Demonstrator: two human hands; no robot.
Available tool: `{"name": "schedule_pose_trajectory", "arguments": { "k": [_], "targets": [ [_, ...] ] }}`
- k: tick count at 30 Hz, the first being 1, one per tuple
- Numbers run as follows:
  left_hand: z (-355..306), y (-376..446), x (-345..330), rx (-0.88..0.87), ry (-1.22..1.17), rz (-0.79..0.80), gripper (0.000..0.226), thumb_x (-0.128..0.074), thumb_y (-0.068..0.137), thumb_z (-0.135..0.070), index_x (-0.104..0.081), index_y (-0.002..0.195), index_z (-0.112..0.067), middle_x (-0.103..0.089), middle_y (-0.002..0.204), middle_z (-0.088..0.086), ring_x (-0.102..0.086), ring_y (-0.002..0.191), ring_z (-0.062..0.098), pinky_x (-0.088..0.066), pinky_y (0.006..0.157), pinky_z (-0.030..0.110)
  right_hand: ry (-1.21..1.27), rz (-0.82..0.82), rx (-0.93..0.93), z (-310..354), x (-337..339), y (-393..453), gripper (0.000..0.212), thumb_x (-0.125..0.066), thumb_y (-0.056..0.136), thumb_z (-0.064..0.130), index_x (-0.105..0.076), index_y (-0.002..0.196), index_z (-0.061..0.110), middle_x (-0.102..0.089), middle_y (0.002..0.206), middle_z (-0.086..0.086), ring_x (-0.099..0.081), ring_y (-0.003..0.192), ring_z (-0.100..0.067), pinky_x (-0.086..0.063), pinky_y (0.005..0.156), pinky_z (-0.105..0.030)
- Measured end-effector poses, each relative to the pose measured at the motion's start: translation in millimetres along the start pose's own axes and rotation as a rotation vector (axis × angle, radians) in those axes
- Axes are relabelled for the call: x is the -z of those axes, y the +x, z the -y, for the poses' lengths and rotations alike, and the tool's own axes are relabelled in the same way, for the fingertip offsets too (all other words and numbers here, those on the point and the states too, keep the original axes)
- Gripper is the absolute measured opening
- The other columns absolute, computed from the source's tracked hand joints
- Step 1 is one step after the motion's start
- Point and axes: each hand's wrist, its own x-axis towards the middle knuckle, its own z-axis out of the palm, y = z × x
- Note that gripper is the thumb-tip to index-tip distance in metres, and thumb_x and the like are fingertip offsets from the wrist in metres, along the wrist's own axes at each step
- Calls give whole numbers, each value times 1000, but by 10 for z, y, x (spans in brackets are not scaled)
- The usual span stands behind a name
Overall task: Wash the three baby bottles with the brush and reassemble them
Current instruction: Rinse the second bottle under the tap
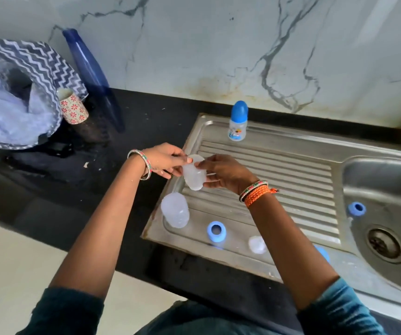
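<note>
A clear bottle body (193, 176) without its top is held over the left edge of the steel drainboard (279, 180); my left hand (164, 162) grips its upper end and my right hand (223, 174) grips its side. A second clear bottle body (175, 210) stands on the drainboard's near left corner. Beside it lie a blue collar ring (216, 232) and a clear teat (257, 244). Another blue ring (356, 209) sits in the sink basin (388, 189). A blue piece (323, 253) shows behind my right forearm. One assembled bottle with a blue cap (238, 122) stands at the drainboard's far edge. No brush is visible.
On the black counter (131, 131) to the left stand a tall blue bottle (93, 76), a small patterned cup (72, 106) and a zigzag-patterned bag (13, 97) with white stuffing. The sink drain (385, 245) is at the right. A marble wall runs behind.
</note>
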Motion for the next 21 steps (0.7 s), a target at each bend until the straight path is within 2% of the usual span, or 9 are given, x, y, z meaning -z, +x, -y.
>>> {"name": "schedule_pose_trajectory", "arguments": {
  "k": [4, 8, 10, 14, 17, 21],
  "targets": [
    [227, 75, 32, 11, -50, -9, 21, -56, 93, -33, -59, 108, -19, -67, 106, 8, -66, 92, 16, -52, 83, 33, -13, -30, -26, -67, -160, 163, 24, -65, 89, 15, -54, 108, 5, -60, 108, -14, -57, 96, -25, -53, 82, -36],
    [324, 98, 34, -2, -79, -41, 30, -55, 92, -37, -59, 113, -16, -68, 105, 9, -65, 98, 20, -53, 82, 33, -12, -52, -46, -114, -212, 244, 26, -65, 89, 19, -56, 110, 6, -61, 118, -17, -59, 107, -30, -52, 93, -43],
    [339, 108, 31, -6, -94, -55, 31, -55, 92, -39, -60, 112, -15, -68, 102, 8, -65, 94, 18, -53, 78, 32, -8, -73, -56, -111, -228, 259, 25, -65, 89, 19, -56, 109, 7, -60, 117, -16, -59, 108, -30, -52, 93, -42],
    [342, 97, 15, 8, -71, -70, 33, -51, 92, -47, -59, 106, -18, -66, 100, 4, -63, 91, 16, -52, 71, 28, -14, -80, -76, -113, -239, 263, 13, -64, 90, 24, -57, 95, 15, -60, 107, -10, -58, 101, -26, -52, 92, -43],
    [351, 75, 18, 5, -53, -85, 36, -47, 92, -50, -56, 108, -18, -64, 104, 4, -61, 94, 16, -51, 69, 27, -36, -89, -89, -108, -243, 269, 20, -63, 90, 28, -56, 104, 14, -58, 113, -10, -56, 106, -27, -51, 92, -44],
    [352, 46, 20, 7, -79, -74, 37, -46, 93, -48, -55, 110, -16, -59, 105, 3, -60, 96, 18, -53, 74, 31, -94, -91, -92, -66, -252, 253, 36, -61, 90, 36, -55, 118, 13, -53, 124, -10, -51, 115, -27, -52, 87, -40]
  ]
}}
